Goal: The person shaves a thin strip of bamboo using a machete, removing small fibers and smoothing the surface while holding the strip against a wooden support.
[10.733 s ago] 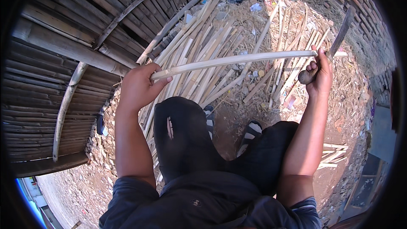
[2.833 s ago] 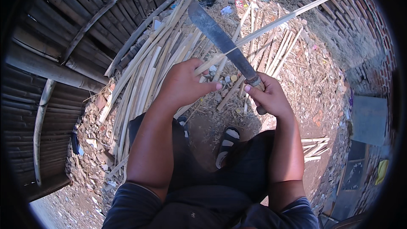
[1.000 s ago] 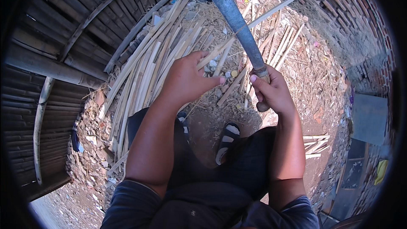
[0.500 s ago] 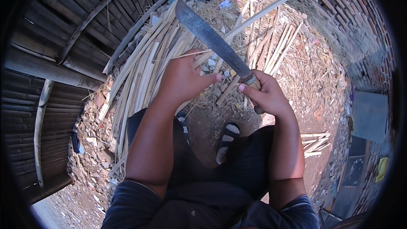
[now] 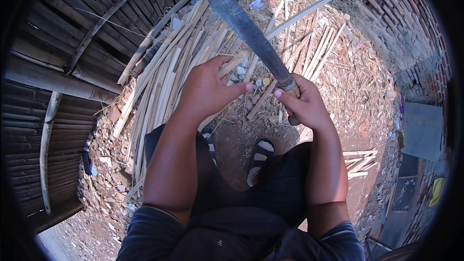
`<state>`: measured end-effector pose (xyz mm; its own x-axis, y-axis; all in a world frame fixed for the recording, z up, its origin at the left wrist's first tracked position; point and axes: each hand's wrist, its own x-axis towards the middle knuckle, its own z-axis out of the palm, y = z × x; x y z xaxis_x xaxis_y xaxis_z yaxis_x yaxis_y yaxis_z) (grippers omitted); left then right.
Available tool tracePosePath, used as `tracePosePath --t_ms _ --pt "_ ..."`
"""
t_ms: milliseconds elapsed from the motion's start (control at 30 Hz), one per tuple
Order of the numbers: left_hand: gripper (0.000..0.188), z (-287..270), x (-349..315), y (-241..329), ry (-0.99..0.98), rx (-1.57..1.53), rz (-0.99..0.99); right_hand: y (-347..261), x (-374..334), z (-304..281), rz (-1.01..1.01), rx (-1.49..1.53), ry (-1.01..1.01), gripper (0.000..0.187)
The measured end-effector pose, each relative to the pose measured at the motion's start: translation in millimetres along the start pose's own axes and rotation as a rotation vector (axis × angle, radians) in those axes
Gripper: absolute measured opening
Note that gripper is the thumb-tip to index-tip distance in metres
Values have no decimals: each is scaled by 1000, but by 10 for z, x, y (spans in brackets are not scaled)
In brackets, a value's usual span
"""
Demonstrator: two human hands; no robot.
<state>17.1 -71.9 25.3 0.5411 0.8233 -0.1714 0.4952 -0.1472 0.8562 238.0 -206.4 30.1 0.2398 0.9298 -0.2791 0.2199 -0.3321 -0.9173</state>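
My right hand [image 5: 305, 102] is wrapped round the wooden handle of a machete [image 5: 249, 36]. Its broad, dark blade points up and to the left, crossing over a long pale bamboo strip [image 5: 325, 4]. The near end of that strip rests in my left hand [image 5: 207, 86], with the fingers curled about it and the thumb stretched away to the right. From there the strip runs far up to the right. Where the blade crosses, part of the strip is hidden. My left fingertips are partly out of sight behind the strip.
Long bamboo strips [image 5: 162, 87] lie in a heap on the left, with more strips [image 5: 324, 53] at the far right. Short pieces [image 5: 358, 163] lie near my right knee. A bamboo wall [image 5: 72, 34] bounds the left, a brick wall [image 5: 411, 19] the right.
The machete has moved slightly up and to the right, its blade tip farther from me. A thin sliver has left the strip by my left hand; a thin curved strand now shows before the bamboo wall.
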Motion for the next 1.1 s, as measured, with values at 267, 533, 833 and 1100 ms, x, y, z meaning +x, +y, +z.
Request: tracePosePath --t_ms 267,533,833,1100 --pt "81 51 -6 59 -60 19 -25 136 177 42 -186 274 316 35" --pt "72 214 82 -115 -32 30 197 -18 192 137 -273 359 454 33" --pt "71 206 85 -63 7 176 279 -10 209 126 -315 317 452 40" --pt "57 270 138 -1 181 226 296 -101 242 159 -338 393 497 37"
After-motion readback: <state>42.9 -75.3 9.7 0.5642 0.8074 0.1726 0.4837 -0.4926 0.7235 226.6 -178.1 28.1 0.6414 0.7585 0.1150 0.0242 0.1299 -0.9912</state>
